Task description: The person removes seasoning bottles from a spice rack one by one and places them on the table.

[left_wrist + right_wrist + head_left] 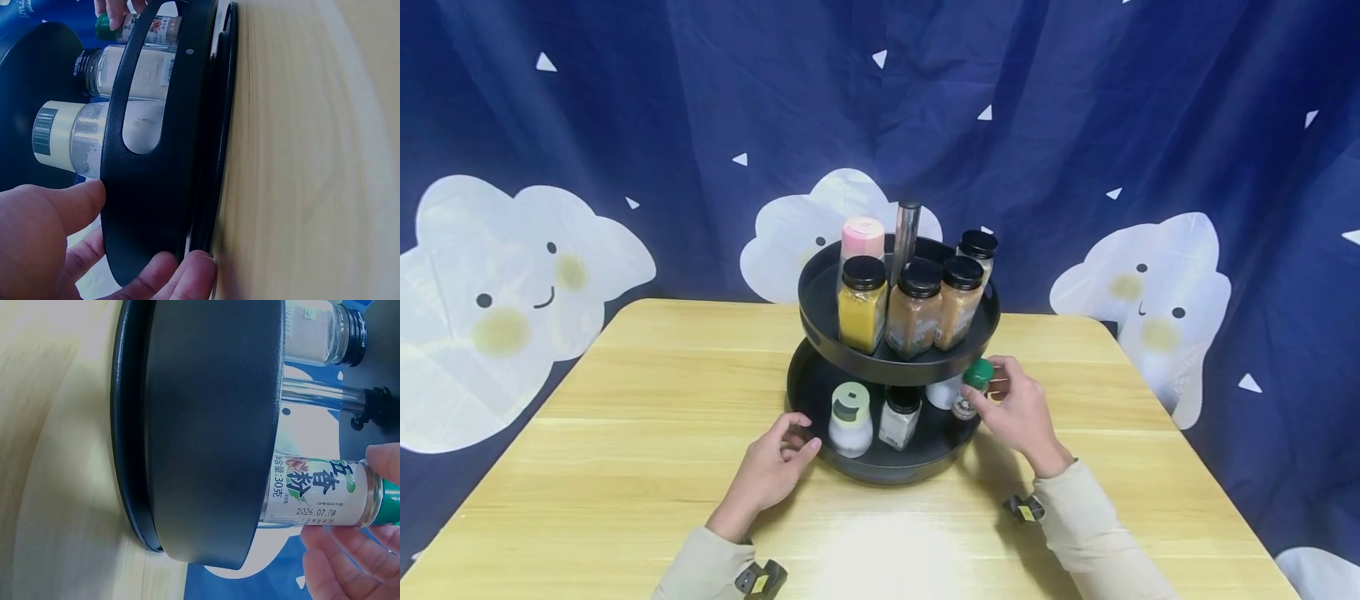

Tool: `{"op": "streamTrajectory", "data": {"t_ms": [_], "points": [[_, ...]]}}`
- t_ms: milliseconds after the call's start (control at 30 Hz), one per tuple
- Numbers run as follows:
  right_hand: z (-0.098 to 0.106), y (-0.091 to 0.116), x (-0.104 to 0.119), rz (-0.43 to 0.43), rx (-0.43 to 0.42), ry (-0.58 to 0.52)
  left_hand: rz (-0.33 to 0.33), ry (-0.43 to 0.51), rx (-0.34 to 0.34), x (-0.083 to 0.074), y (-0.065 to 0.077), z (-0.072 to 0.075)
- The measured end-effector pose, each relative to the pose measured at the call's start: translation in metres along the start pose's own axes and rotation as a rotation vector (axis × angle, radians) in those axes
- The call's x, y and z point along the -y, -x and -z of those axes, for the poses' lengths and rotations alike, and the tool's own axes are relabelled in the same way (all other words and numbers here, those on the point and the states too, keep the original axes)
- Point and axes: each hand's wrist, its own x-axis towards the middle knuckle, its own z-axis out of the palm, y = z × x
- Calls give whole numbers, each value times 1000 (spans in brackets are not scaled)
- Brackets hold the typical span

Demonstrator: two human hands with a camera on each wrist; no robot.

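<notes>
A black two-tier turntable rack (pixel 887 473) stands on the table. My right hand (pixel 1018 412) grips a small spice bottle with a green cap (pixel 325 490) between thumb and fingers. The bottle is upright at the right side of the lower tier, its base partly hidden by the tier's wall in the right wrist view. My left hand (pixel 772 467) touches the lower tier's left edge, with the thumb at the rim and fingertips low on the outer wall. Near it on that tier are a shaker with a pale green lid (pixel 851 421) and a black-capped jar (pixel 900 419).
The upper tier (pixel 820 312) carries a yellow spice jar (pixel 861 317), two brown spice jars (pixel 913 321), another black-capped jar (pixel 977 250) and a pink-topped container (pixel 862 239) around a metal post (pixel 906 229). Behind the wooden table (pixel 647 425) hangs a blue curtain (pixel 880 108).
</notes>
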Motion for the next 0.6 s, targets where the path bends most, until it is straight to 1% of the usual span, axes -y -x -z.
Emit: {"op": "streamTrajectory", "data": {"t_ms": [100,600], "points": [[1,-1,-1,4,-3,7,2,1,0,0,0,-1],[7,-3,-5,-32,-15,33,13,3,4,-2,0,0]]}}
